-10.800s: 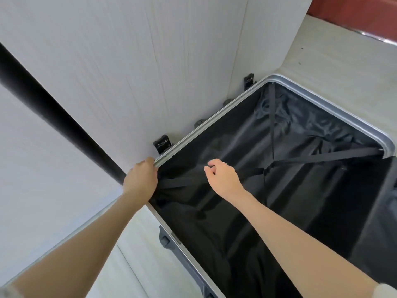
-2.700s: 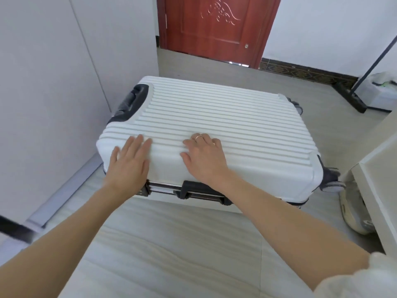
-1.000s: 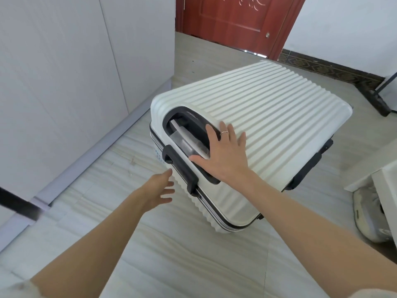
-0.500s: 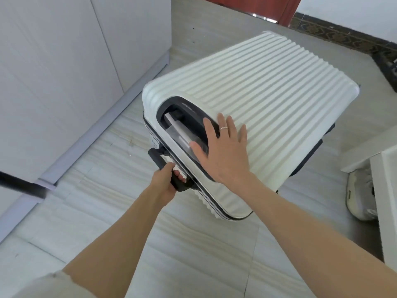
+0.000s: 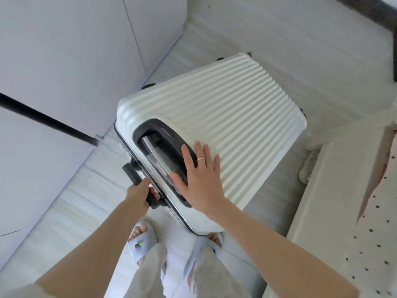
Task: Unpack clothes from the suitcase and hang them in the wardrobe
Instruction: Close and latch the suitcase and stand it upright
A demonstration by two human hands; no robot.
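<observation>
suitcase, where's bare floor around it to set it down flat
Bare floor lies left of the suitcase, toward the wall panels, and beyond its far end. It is crowded at its near corner by the feet, and on the right by the pegboard unit.

The suitcase [image 5: 225,117] is creamy white with long raised stripes running across its shell. Under the right hand [image 5: 202,186], by the fingers [image 5: 205,153], sits a black frame with a grey bar inside. One finger wears a thin silver ring [image 5: 201,159]. The left hand [image 5: 139,195] holds a black handle [image 5: 137,179], next to a shiny silver edge. The floor [image 5: 300,39] is pale grey with soft streaks. The slippers [image 5: 142,241] are light blue-grey, one with a small green dot. The trousers [image 5: 150,274] are light grey. A white board [image 5: 365,244] has small dark dots.
</observation>
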